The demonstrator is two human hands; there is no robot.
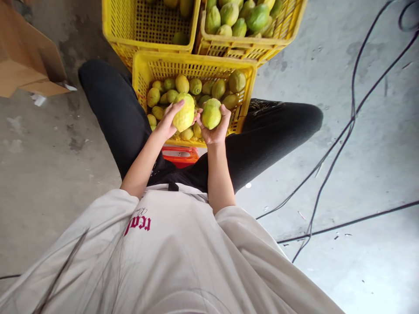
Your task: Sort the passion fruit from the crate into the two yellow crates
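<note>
My left hand (168, 121) is closed around a yellow papaya (184, 114) with a faint net-like pattern on its surface. Beside it, a greener papaya (211, 114) rests in my right hand (217, 134), fingers and thumb curled around its sides. The two fruits are close together but apart, over the near yellow crate (156, 62) between my legs. Several green and yellow papayas (218, 88) lie in that crate, partly hidden by my hands.
Behind stand two more yellow crates: the left one (119, 22) holds a few papayas, the right one (281, 41) many. A red plastic object (183, 160) sits under the near crate's front edge. An opened cardboard box (29, 52) is at left; black cables (353, 114) cross the floor at right.
</note>
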